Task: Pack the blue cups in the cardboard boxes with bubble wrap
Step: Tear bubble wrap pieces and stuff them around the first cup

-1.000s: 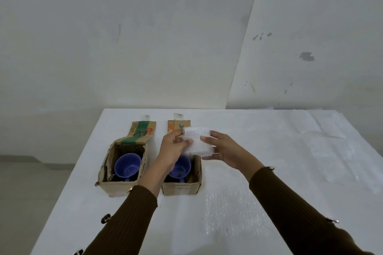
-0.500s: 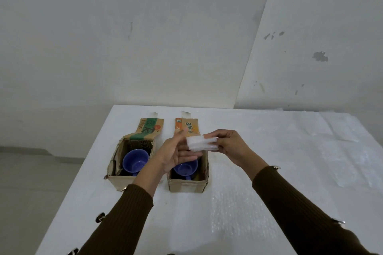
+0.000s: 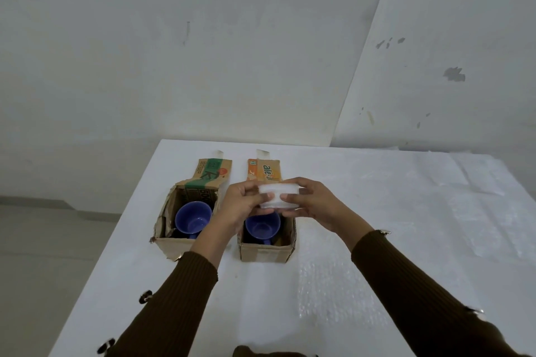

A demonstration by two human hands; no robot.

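Note:
Two open cardboard boxes stand side by side on the white table. The left box holds a blue cup. The right box holds a second blue cup, partly hidden by my hands. My left hand and my right hand together hold a folded white piece of bubble wrap just above the right box. Both hands pinch the wad from its sides.
Sheets of bubble wrap lie flat on the table to the right of the boxes and further back right. The table's left edge runs close to the left box. Both box lids lean open toward the wall.
The bubble wrap has been folded smaller between my hands, from a loose sheet to a compact wad. My hands stay above the right box.

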